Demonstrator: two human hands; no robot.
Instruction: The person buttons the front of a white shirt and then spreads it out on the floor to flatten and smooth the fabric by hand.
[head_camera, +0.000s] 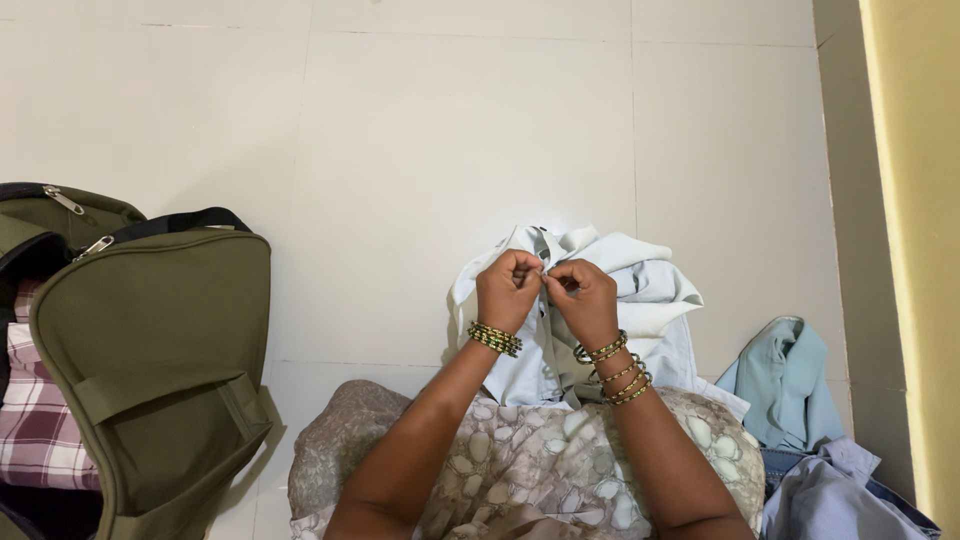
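We look down on a pale tiled floor (400, 150), with a yellow wall (915, 250) running along the right edge. We count one olive bag (160, 360) at the left, unzipped, with one plaid cloth (35, 430) showing inside it. In the middle lies one pale shirt (640, 290), bunched up, partly on the floor and partly across a lap covered in patterned fabric (520, 470). We cannot tell which way the shirt's collar points; its mass runs roughly from the lap away toward the top of the view, and a darker strip of it hangs down between the wrists along that same line. Two hands work on it: the left hand (508, 290) and the right hand (583, 297) are both clenched, knuckles almost touching, each pinching a small bit of the shirt's edge between thumb and fingers near the top of the bunch. The left wrist carries one tight stack of bangles (494, 339); the right wrist has several bangles spread further up the forearm, though we cannot count them surely. At the right, near the wall, we count two more garments: one light teal (790, 385), and one lavender (830, 500) below it, touching.
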